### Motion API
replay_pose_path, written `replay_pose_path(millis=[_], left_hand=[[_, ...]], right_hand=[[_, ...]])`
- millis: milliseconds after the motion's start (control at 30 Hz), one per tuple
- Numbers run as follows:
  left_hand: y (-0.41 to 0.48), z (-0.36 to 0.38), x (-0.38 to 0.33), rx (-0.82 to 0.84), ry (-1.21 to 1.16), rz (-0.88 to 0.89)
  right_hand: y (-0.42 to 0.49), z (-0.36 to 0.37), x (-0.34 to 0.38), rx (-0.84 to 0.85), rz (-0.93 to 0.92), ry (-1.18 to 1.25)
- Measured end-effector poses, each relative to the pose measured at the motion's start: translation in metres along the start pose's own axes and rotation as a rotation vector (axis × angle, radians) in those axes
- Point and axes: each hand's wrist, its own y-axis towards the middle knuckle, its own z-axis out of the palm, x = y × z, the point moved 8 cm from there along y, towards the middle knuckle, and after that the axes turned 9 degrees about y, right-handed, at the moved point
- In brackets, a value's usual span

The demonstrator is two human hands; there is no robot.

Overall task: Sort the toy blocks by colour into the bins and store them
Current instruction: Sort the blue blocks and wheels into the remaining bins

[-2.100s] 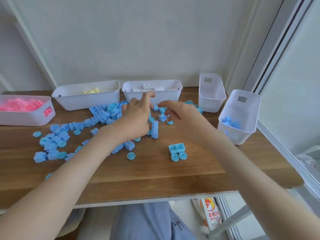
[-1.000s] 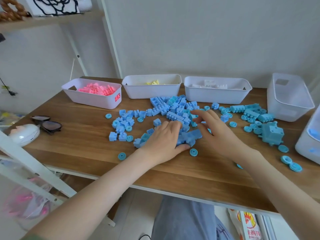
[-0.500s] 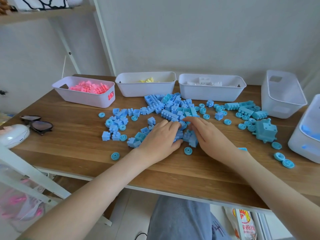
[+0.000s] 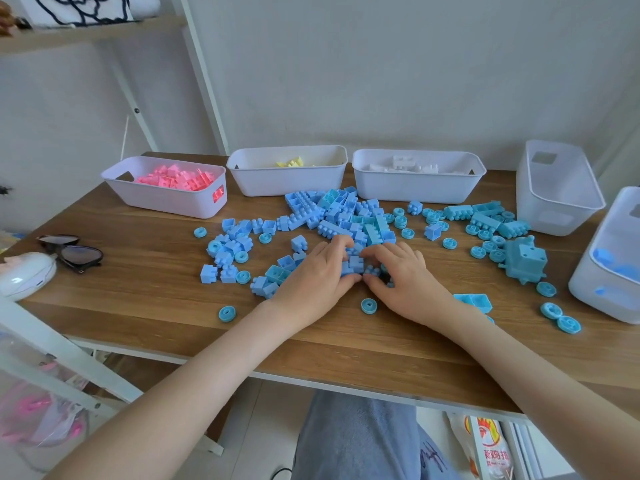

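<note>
We see the left hand (image 4: 317, 275) and right hand (image 4: 403, 277) pressed together palm-down, cupped around a small cluster of light blue plastic toy blocks (image 4: 356, 263) near the middle of the wooden table (image 4: 138, 306). More blue blocks and round wheel pieces (image 4: 346, 213) lie scattered toward the back edge. Along that edge stand three white plastic bins: one with pink blocks (image 4: 166, 195), one with yellow blocks (image 4: 287, 174), one with white blocks (image 4: 415, 183). An upright empty white bin (image 4: 554, 188) stands at the back right corner, and a white bin holding blue pieces (image 4: 609, 258) sits at the right edge. Dark sunglasses (image 4: 72, 252) rest near the left edge.
</note>
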Motion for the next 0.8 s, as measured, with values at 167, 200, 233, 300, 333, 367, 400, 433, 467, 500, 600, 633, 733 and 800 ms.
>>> replay_pose_path(millis=[167, 200, 233, 300, 333, 367, 400, 433, 467, 500, 600, 633, 733, 800], left_hand=[[0.003, 0.001, 0.004, 0.059, -0.077, -0.085], [0.003, 0.002, 0.004, 0.073, -0.084, -0.091], [0.004, 0.002, 0.003, 0.079, -0.085, -0.092], [0.005, 0.000, 0.001, 0.071, -0.087, -0.087], [0.006, -0.002, -0.001, 0.060, -0.091, -0.083], [0.006, -0.003, -0.002, 0.046, -0.094, -0.078], [0.007, -0.005, -0.003, 0.030, -0.095, -0.072], [0.008, -0.006, -0.004, 0.013, -0.097, -0.066], [0.009, -0.007, -0.005, -0.002, -0.103, -0.061], [0.010, -0.009, -0.005, -0.015, -0.111, -0.059], [0.014, -0.014, -0.008, -0.041, -0.117, -0.046], [0.015, -0.015, -0.009, -0.049, -0.112, -0.039], [0.022, -0.018, -0.016, -0.074, -0.126, -0.036], [0.033, -0.020, -0.028, -0.082, -0.123, -0.015]], right_hand=[[0.003, -0.017, -0.004, -0.148, 0.046, 0.101], [0.006, -0.020, -0.004, -0.153, 0.086, 0.155], [0.008, -0.022, -0.005, -0.148, 0.132, 0.220], [0.011, -0.026, -0.006, -0.125, 0.227, 0.343], [0.012, -0.026, -0.007, -0.107, 0.266, 0.400], [0.012, -0.025, -0.008, -0.085, 0.291, 0.445], [0.013, -0.024, -0.008, -0.060, 0.299, 0.467], [0.014, -0.022, -0.007, -0.034, 0.295, 0.466], [0.015, -0.020, -0.007, -0.009, 0.287, 0.453], [0.016, -0.019, -0.007, 0.011, 0.286, 0.442], [0.016, -0.017, -0.009, 0.034, 0.321, 0.486], [0.016, -0.019, -0.010, 0.028, 0.334, 0.536], [0.013, -0.032, -0.010, -0.034, 0.313, 0.603], [0.009, -0.052, -0.010, -0.093, 0.266, 0.513]])
